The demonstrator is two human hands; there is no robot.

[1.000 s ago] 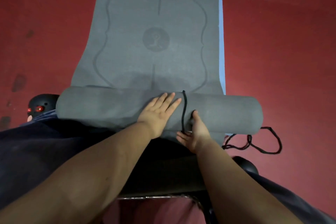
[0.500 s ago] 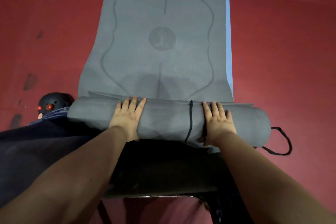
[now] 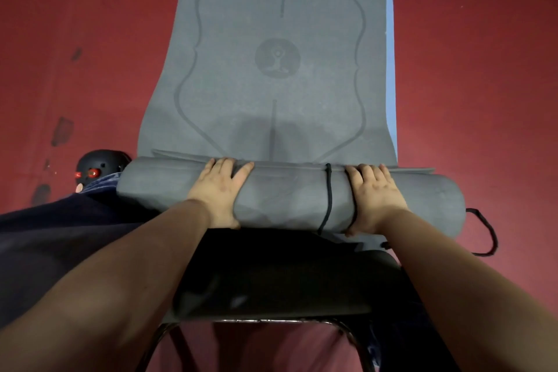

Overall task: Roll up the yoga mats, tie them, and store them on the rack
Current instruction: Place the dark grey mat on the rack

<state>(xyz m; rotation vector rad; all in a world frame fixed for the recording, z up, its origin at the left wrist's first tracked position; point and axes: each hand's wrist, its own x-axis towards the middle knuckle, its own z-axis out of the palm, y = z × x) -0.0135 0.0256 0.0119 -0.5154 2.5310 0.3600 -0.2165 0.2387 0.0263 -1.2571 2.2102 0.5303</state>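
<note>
- Rolling is the step in hand: the mat (image 3: 271,75) lies flat on the red floor (image 3: 483,69), and its near end is wound into a thick roll (image 3: 280,199) at the floor's near edge, just in front of a dark stool (image 3: 287,275).
- The left hand (image 3: 222,190) lies flat on the roll's left half, fingers straight and reaching over the top, gripping nothing.
- The right hand (image 3: 373,195) presses the right half the same way, fingers extended, thumb down the near face.
- A black cord (image 3: 328,199) already loops the roll between the hands; its slack trails on the floor past the right end.
- Risk, as I judge it: the cord could get wound under further turns and be trapped, since much mat is not yet rolled.
- The layers' edges show offset at the far seam, so uneven pressure could make the roll cone out sideways.
- A black helmet (image 3: 99,167) sits near the roll's left end.
</note>
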